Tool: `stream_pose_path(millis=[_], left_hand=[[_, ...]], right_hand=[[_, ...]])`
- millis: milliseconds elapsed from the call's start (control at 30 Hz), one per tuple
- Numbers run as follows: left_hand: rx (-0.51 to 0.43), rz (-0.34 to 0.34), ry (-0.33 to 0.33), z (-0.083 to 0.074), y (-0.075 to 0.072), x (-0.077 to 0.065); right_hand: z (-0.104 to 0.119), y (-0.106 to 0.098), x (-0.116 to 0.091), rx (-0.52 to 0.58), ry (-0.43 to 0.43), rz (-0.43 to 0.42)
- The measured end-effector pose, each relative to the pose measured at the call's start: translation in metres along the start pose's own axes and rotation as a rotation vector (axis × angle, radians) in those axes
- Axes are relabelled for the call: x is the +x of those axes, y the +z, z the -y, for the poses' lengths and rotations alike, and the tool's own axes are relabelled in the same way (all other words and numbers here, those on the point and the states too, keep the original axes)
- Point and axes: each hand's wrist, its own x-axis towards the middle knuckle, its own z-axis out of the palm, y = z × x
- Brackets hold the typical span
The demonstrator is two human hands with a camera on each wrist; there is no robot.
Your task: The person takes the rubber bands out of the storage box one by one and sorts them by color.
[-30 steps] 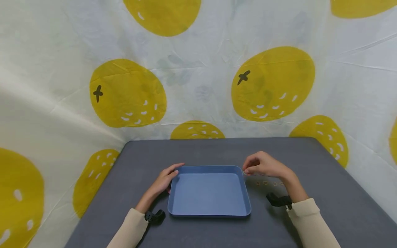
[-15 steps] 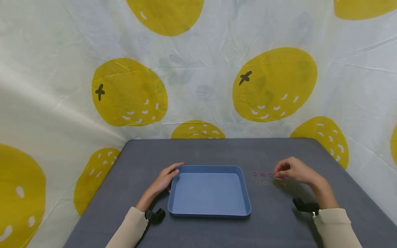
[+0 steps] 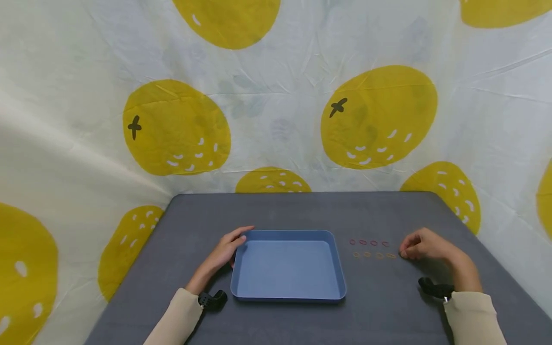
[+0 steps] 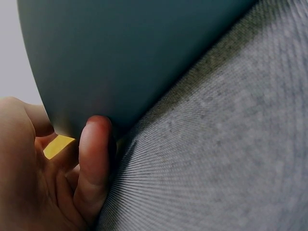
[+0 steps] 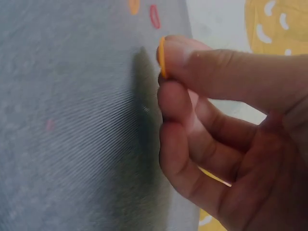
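Note:
At the left side of the blue tray [image 3: 289, 268], my left hand [image 3: 225, 250] holds the rear left corner, its thumb on the rim and index finger along the back. In the left wrist view a bent finger [image 4: 94, 161] touches the tray's outer wall [image 4: 110, 57]. My right hand [image 3: 424, 244] is low over the table, right of two rows of small bands. Between its thumb and index fingertip it pinches an orange rubber band [image 5: 162, 57], seen edge-on in the right wrist view. Several red rubber bands [image 3: 385, 242] form the back row, several orange ones [image 3: 390, 256] the front row.
The dark grey table [image 3: 293, 323] ends at the back against a hanging white cloth [image 3: 276, 120] with large yellow fruit prints. A black wrist camera [image 3: 212, 301] sits on the left wrist, and another camera [image 3: 435, 288] on the right.
My right hand has moved from the tray's rear right corner rightward past the red bands, then toward the front to the orange row's right end. My left hand has stayed on the tray.

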Motion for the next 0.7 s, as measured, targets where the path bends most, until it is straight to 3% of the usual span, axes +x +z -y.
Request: stream_pose_path(millis=[233,700], left_hand=[[0.006,0.005,-0.022,0.001,0.003,-0.002],[-0.013,0.01,-0.002,0.002,0.004,-0.003]], right_hand=[[-0.009,0.004,-0.004,0.024,0.013,0.012],[0.004,-0.002,-0.007,-0.053,0.122,-0.01]])
